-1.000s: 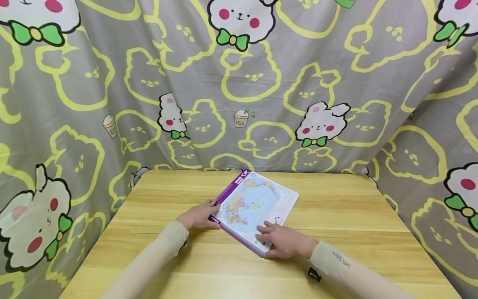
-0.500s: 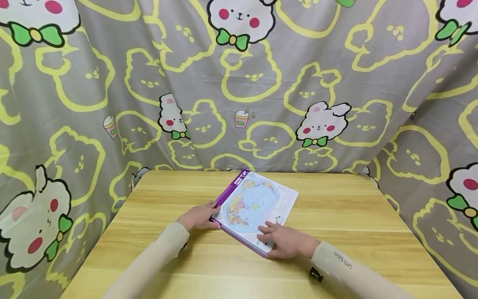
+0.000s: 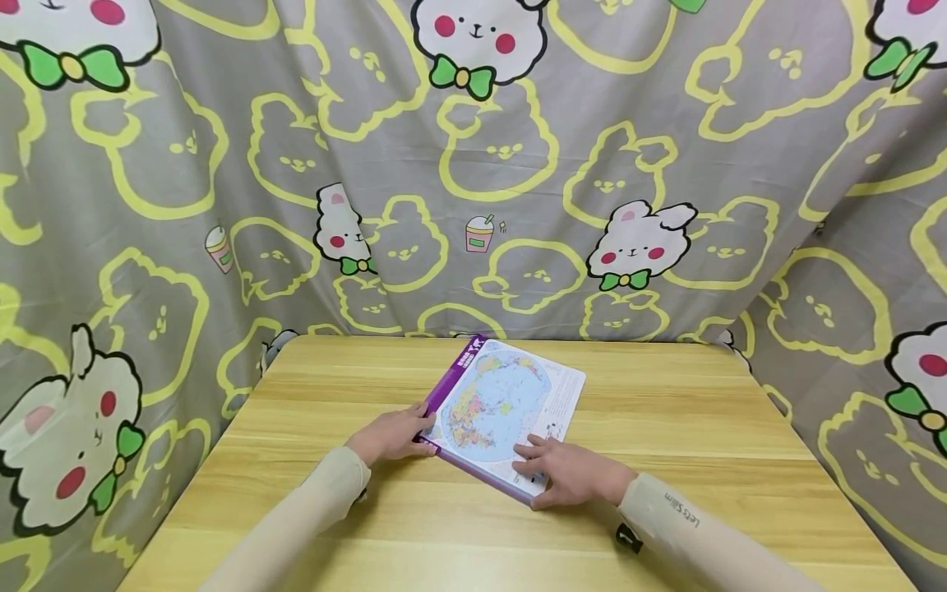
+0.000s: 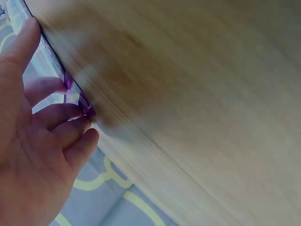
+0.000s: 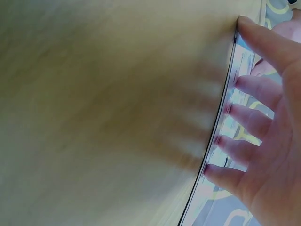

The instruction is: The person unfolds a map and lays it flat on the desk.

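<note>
A flat, thin box or board with a world map printed on it (image 3: pixel 496 403) lies turned at an angle on the wooden table. A purple strip runs along its left side. My left hand (image 3: pixel 390 432) touches its left corner, fingers on the purple strip and thumb low by the near edge. On the near right corner rests my right hand (image 3: pixel 573 471), fingers spread over the map and thumb at the front edge. Both wrist views show fingertips of the left hand (image 4: pixel 42 141) and right hand (image 5: pixel 277 146) against the map's surface, with fingers apart.
The wooden table (image 3: pixel 666 419) has a light yellow grain. A grey curtain (image 3: pixel 414 140) with yellow outlines and cartoon rabbits hangs behind the table and along both sides.
The map board has shifted slightly to the left. Both hands have stayed on it, the left drifting a little left; the right has barely moved.
</note>
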`<state>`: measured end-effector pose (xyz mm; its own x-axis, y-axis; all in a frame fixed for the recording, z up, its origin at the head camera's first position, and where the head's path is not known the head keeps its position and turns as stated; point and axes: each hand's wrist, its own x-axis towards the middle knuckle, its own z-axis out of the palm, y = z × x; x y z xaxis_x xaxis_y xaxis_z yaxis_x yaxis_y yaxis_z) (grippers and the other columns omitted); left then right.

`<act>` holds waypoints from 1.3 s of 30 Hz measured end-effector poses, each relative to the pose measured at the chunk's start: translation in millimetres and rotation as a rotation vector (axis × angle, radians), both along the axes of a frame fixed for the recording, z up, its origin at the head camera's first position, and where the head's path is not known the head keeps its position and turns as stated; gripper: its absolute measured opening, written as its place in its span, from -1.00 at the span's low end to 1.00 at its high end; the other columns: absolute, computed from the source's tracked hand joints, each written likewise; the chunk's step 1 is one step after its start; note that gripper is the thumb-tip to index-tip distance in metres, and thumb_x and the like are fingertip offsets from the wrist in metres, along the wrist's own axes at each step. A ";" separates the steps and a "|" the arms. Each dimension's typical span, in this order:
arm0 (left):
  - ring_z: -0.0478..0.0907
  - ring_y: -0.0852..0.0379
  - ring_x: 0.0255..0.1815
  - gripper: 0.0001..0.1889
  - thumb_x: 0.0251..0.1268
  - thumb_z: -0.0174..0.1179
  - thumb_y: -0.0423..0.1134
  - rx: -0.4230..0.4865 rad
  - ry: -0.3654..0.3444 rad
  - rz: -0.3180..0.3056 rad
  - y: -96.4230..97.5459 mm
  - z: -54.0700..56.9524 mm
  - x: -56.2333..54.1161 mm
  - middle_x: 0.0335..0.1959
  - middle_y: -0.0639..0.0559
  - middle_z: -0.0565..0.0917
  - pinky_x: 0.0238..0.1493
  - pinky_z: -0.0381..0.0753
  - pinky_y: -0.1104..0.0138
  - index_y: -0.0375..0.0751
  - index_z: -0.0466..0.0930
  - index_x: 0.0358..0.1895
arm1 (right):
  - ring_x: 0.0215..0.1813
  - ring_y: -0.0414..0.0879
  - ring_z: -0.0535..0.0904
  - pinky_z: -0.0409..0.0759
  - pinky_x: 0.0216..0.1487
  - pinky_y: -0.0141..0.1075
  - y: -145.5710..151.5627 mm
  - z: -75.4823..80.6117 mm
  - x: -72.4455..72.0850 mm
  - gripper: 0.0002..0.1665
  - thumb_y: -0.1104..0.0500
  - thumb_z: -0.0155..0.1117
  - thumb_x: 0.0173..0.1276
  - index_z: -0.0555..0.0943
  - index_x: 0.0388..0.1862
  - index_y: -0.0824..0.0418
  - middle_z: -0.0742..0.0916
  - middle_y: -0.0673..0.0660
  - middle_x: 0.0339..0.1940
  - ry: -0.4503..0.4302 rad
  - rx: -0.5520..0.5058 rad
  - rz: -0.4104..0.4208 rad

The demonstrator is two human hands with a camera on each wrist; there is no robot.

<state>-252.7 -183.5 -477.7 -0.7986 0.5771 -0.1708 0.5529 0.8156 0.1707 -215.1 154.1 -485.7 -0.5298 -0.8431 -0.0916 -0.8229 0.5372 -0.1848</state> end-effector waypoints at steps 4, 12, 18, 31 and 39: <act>0.16 -0.22 0.39 -0.31 0.30 0.12 0.11 -0.010 0.012 0.001 -0.1 -1.8 2.2 0.38 -0.38 0.19 0.30 0.25 0.02 -0.29 0.33 0.35 | 0.38 0.27 0.23 0.23 0.31 0.10 1.4 -0.5 -1.0 -0.26 -0.20 0.28 0.22 0.48 0.29 0.13 0.41 0.19 0.37 -0.012 -0.006 -0.003; 0.17 -0.19 0.39 -0.31 0.29 0.11 0.14 -0.024 0.024 0.009 1.0 -1.5 8.3 0.38 -0.35 0.21 0.31 0.25 0.05 -0.25 0.34 0.35 | 0.39 0.26 0.22 0.21 0.33 0.08 2.1 -1.2 -2.3 -0.25 -0.23 0.26 0.22 0.48 0.30 0.12 0.41 0.18 0.38 -0.012 0.005 -0.014; 0.19 -0.20 0.38 -0.34 0.30 0.14 0.10 -0.029 0.046 -0.002 1.8 -1.5 13.3 0.36 -0.37 0.25 0.29 0.28 0.03 -0.27 0.36 0.33 | 0.39 0.27 0.20 0.19 0.34 0.09 3.3 1.2 -3.5 -0.27 -0.22 0.25 0.23 0.48 0.29 0.13 0.40 0.18 0.38 -0.020 0.004 -0.030; 0.28 -0.25 0.32 -0.43 0.31 0.14 0.05 -0.022 0.126 -0.055 4.0 0.1 24.2 0.29 -0.39 0.33 0.21 0.38 0.01 -0.28 0.45 0.24 | 0.41 0.27 0.16 0.17 0.31 0.18 6.4 4.8 -10.6 -0.29 -0.18 0.23 0.28 0.46 0.30 0.17 0.38 0.22 0.39 -0.062 -0.021 -0.041; 0.35 -0.24 0.27 -0.45 0.33 0.13 0.04 -0.050 0.156 -0.046 8.2 -3.0 30.8 0.27 -0.39 0.37 0.15 0.45 0.03 -0.30 0.46 0.22 | 0.39 0.32 0.19 0.19 0.28 0.22 8.0 3.7 -15.5 -0.31 -0.15 0.22 0.31 0.47 0.28 0.23 0.39 0.27 0.37 -0.047 -0.038 -0.020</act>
